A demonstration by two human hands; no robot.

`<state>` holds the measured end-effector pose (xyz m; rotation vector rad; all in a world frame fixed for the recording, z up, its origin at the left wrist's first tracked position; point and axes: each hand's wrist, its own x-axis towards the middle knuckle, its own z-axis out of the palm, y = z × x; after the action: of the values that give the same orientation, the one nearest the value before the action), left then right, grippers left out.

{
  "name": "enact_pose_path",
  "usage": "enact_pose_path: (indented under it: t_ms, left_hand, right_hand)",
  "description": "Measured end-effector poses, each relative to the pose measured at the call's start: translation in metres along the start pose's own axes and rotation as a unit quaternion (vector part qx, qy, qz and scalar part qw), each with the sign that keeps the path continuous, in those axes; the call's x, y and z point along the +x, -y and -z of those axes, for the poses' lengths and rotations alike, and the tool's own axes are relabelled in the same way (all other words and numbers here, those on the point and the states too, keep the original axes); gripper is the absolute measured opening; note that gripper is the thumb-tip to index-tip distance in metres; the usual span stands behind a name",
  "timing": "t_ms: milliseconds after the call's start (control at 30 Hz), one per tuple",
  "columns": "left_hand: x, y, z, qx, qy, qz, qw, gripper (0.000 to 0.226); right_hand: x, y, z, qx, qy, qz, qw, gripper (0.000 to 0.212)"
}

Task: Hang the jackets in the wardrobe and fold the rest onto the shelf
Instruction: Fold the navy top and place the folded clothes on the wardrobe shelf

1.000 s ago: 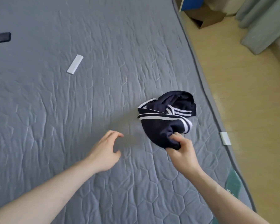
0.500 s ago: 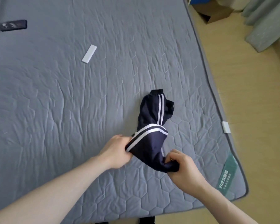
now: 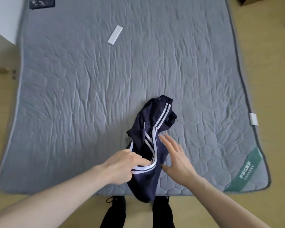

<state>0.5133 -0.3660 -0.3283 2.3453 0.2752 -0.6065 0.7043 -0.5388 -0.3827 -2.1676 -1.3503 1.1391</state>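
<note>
- The navy garment (image 3: pixel 152 145) with white stripes lay bunched on the near part of the grey quilted mattress (image 3: pixel 89 96); its lower end hung over the near edge toward the floor (image 3: pixel 278 79).
- The left hand (image 3: pixel 122 167) gripped it, fingers curled round the white-striped band at the garment's middle; the forearm came in from the lower left.
- The right hand (image 3: pixel 176 160) was spread flat, fingers straight and apart, just beside the garment's right edge; whether the palm touched the cloth could not be told; it held nothing.
- Further up the mattress sat a small white rectangular object (image 3: pixel 115 35), well apart from the garment; a dark flat object (image 3: pixel 41 3) lay at the far left corner.
- A white tag (image 3: pixel 253 119) was on the right edge of the mattress; a green label (image 3: pixel 242 171) with white lettering was at the near right corner.
- Below the near edge, the person's dark-clad legs (image 3: pixel 161 214) stood on the wooden floor.
</note>
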Motion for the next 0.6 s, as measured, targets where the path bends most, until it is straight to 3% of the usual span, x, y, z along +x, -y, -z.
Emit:
enact_pose_path:
  t_ms: [33, 100, 167, 200, 300, 400, 533, 600]
  left_hand:
    - [-0.003, -0.002, 0.002, 0.016, 0.008, -0.014, 1.000, 0.084]
    - [-0.012, -0.001, 0.006, 0.029, 0.007, -0.027, 0.999, 0.078]
    - [-0.023, 0.003, 0.015, 0.003, -0.021, -0.010, 1.000, 0.072]
    - [-0.029, 0.005, 0.021, -0.017, -0.047, 0.003, 0.999, 0.067]
    - [-0.048, 0.013, 0.050, -0.022, -0.127, 0.055, 0.990, 0.038]
    - [-0.068, 0.012, 0.087, 0.003, -0.206, 0.100, 0.973, 0.046]
    - [-0.102, -0.003, 0.140, -0.006, -0.273, 0.141, 0.952, 0.042]
    - [-0.122, -0.013, 0.162, -0.013, -0.296, 0.167, 0.940, 0.037]
  right_hand:
    - [0.005, 0.006, -0.003, -0.017, 0.017, 0.023, 0.999, 0.097]
    - [0.013, 0.016, -0.007, -0.028, 0.067, 0.043, 0.996, 0.054]
    - [0.015, 0.026, -0.005, -0.020, 0.094, 0.016, 0.995, 0.014]
    - [0.014, 0.032, -0.001, -0.001, 0.088, 0.000, 0.996, 0.004]
    - [0.007, 0.046, 0.018, 0.041, 0.011, -0.040, 0.998, 0.027]
    - [-0.007, 0.068, 0.047, 0.034, -0.028, -0.033, 0.998, 0.044]
    - [-0.034, 0.101, 0.092, -0.015, 0.104, -0.029, 0.994, 0.032]
    - [-0.053, 0.115, 0.106, -0.037, 0.133, -0.054, 0.989, 0.027]
